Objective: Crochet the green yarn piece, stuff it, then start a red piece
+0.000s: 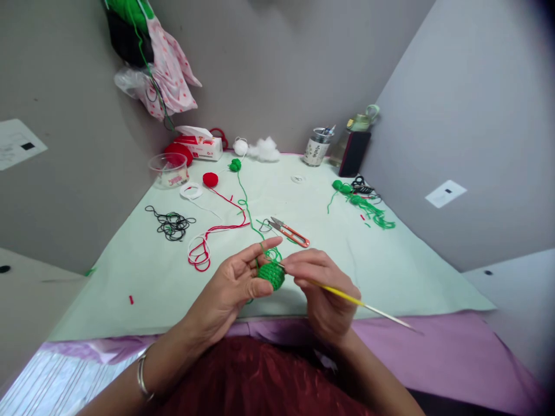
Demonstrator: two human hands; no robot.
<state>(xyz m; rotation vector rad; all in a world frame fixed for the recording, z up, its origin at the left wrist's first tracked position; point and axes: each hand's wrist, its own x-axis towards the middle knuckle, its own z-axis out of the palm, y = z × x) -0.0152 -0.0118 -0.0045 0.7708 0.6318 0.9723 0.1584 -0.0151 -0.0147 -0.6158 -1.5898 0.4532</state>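
- presently, the left hand (232,289) holds a small round piece of green crocheted yarn (271,276) between its thumb and fingers, low over the near part of the table.
- the right hand (328,292) is closed on a thin crochet hook with yellow handle (352,299); its metal rear end points to the right.
- the two hands are near each other, and the hook's tip is at the green piece; whether it sits inside a stitch, i cannot tell surely, because it is too small.
- from a small green yarn ball (235,165), one strand runs to the left hand.
- just beyond the hands lie orange-handled metal thread snips (297,236).
- to the left lies a tangled black cord (172,224).
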